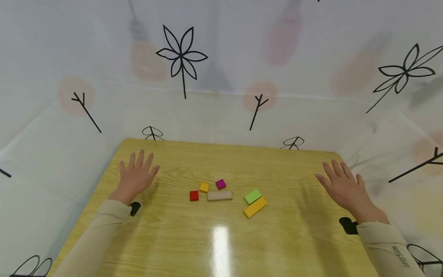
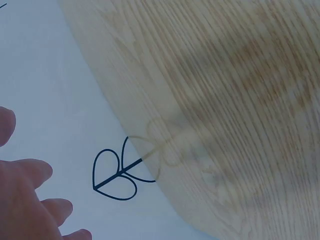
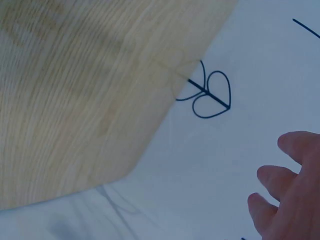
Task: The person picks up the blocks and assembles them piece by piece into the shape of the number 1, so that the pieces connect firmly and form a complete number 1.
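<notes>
My left hand [image 1: 135, 180] is held over the left side of the table with its fingers spread, holding nothing; part of it [image 2: 25, 200] shows in the left wrist view. Over the right edge, my right hand [image 1: 349, 191] has spread fingers and holds nothing; its fingers [image 3: 280, 185] show in the right wrist view. Between the hands lie a red block [image 1: 194, 196], a small orange block [image 1: 204, 187], a magenta block [image 1: 220, 184] and a long beige block [image 1: 219, 196]. To their right, a green block [image 1: 253, 196] lies beside a long yellow-orange block [image 1: 255, 207].
The wooden table [image 1: 166, 242] has a bright reflection near the front. A white cloth [image 1: 214, 115] with plant drawings and pink spots hangs behind it and at both sides. Dark straps or devices [image 1: 135, 208] sit at both wrists.
</notes>
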Action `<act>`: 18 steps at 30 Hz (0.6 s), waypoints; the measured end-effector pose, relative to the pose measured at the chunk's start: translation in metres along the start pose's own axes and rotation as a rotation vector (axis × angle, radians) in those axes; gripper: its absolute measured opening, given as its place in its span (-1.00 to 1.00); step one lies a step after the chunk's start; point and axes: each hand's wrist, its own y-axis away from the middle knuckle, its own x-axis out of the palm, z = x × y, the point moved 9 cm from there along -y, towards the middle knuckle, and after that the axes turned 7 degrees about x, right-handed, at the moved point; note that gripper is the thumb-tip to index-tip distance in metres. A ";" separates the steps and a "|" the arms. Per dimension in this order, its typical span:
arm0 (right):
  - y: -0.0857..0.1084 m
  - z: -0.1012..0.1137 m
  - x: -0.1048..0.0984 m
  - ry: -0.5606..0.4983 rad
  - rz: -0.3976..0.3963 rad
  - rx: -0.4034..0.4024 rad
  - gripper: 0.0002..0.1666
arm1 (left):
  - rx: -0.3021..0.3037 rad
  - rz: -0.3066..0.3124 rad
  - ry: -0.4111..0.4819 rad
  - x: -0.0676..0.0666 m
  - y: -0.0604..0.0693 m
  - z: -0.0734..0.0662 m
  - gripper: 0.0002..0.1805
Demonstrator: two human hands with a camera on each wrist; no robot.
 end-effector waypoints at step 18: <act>0.003 0.007 -0.005 -0.011 -0.050 -0.027 -0.21 | 0.022 -0.068 0.082 -0.008 -0.002 -0.009 -0.28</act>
